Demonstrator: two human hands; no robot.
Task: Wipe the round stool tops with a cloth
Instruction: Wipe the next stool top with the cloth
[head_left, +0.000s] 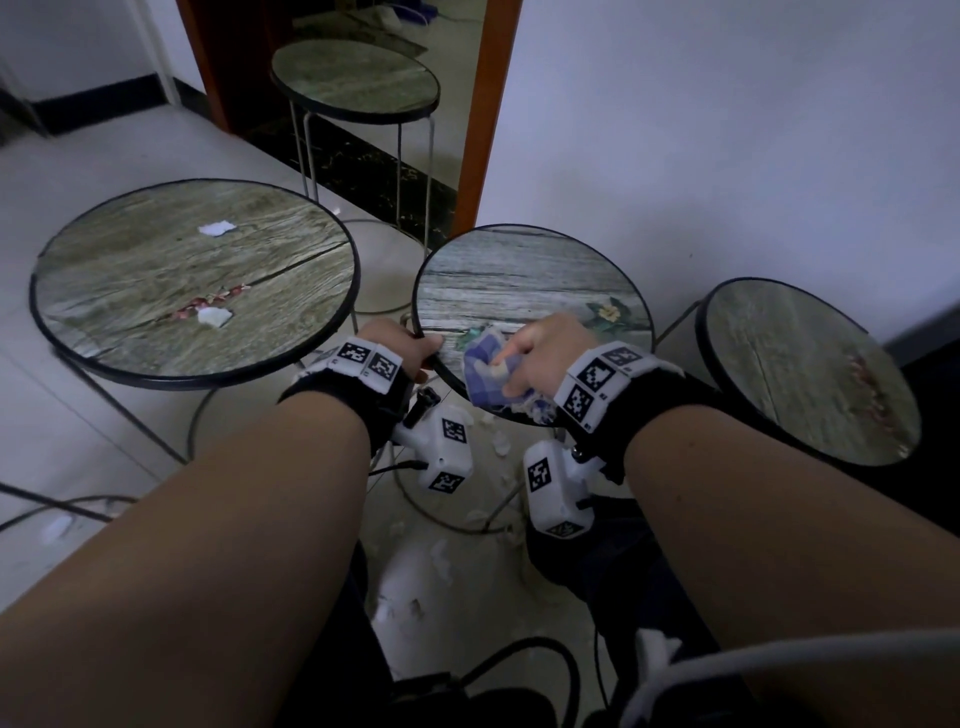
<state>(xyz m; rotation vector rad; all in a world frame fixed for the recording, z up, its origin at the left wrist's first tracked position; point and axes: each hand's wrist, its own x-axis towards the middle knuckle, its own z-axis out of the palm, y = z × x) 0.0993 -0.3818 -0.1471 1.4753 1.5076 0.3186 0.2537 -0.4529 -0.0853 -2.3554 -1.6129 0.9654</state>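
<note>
**Cloth at the near rim of the middle stool**

The right hand gripped a crumpled blue-and-white checked cloth, its fingers curled round the fabric, and held it on the near edge of the middle round stool top with a printed grey wood pattern and a yellow flower. The left hand gripped that same top's black rim at its left side, thumb on the upper face and fingers curled under. Both wrists wore black straps carrying white blocks with square black-and-white markers.

To the left stood a larger round wood-print stool top with two white scraps lying on it. Another round top stood to the right, and a fourth stood farther back by an orange-brown door frame. White scraps lay on the pale tiled floor beneath the middle stool.
</note>
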